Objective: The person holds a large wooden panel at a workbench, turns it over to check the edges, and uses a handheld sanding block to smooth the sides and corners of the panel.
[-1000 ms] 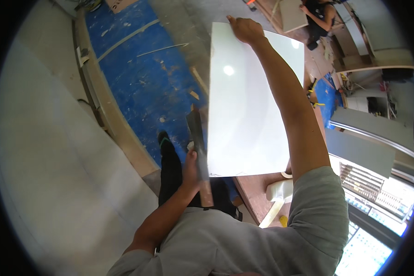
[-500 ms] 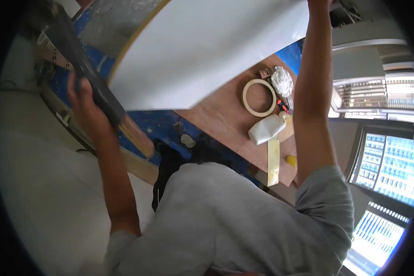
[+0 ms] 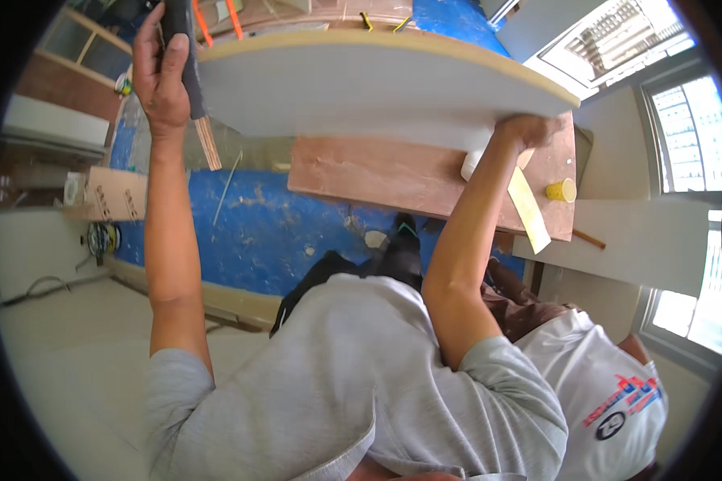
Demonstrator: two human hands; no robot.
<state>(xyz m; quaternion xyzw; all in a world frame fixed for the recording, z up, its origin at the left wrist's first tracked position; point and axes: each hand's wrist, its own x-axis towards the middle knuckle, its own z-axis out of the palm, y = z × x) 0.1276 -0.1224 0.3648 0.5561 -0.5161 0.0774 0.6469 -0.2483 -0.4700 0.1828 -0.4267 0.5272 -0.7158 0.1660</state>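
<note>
Head view, from the left: a cardboard box [image 3: 108, 192] stands on the pale floor [image 3: 64, 353] by the left edge of the blue floor sheet [image 3: 257, 232]. Above it the left hand [image 3: 162, 72] is raised, fingers wrapped around a dark tool handle [image 3: 180, 48] and pressed against the left end of a large white panel [image 3: 361, 88]. A strip of plywood [image 3: 208, 143] hangs just below that hand. The panel, with a tan edge along its top, is held up in the air and spans the upper middle of the picture, tilted so its underside faces the camera. Beneath it lies a reddish-brown board [image 3: 393, 180] on the blue sheet. The right hand [image 3: 525, 130] grips the panel's lower right edge, fingers curled over it. Near the brown board's right edge sit a yellow cup [image 3: 561, 190] and a yellow strip [image 3: 529, 210]. At the lower right, another person's white shirt [image 3: 602, 377] shows.
</note>
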